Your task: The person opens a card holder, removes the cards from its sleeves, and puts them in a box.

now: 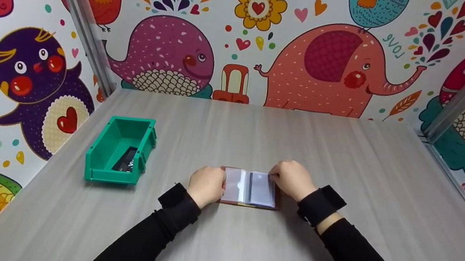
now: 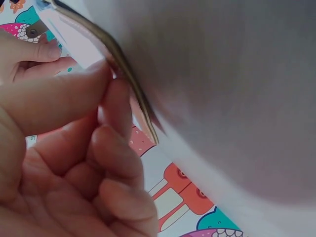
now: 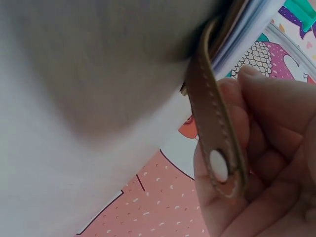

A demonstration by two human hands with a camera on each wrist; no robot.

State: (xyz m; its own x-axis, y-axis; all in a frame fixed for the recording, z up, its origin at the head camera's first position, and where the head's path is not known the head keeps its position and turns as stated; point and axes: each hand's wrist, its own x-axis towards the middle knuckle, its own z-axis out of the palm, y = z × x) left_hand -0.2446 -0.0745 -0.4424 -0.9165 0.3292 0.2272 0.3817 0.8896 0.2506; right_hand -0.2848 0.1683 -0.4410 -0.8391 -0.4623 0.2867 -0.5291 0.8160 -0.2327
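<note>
A brown leather card holder (image 1: 248, 188) lies open on the table, its clear plastic sleeves (image 1: 261, 190) facing up. At its left edge, my left hand (image 1: 207, 184) pinches the cover (image 2: 118, 57) between thumb and index finger, the other fingers curled. My right hand (image 1: 296, 178) is at the upper right corner, thumb and index finger together at the edge of the sleeves. A stitched strap (image 3: 210, 113) with a silver snap (image 3: 218, 165) sticks out from the holder alongside the right fingers.
To the left stands a green plastic bin (image 1: 111, 176) with dark cards (image 1: 125, 160) inside. The wood-grain table (image 1: 219, 243) meets a cartoon-printed wall (image 1: 235, 30) at the back, and metal posts (image 1: 83, 21) rise at its far corners.
</note>
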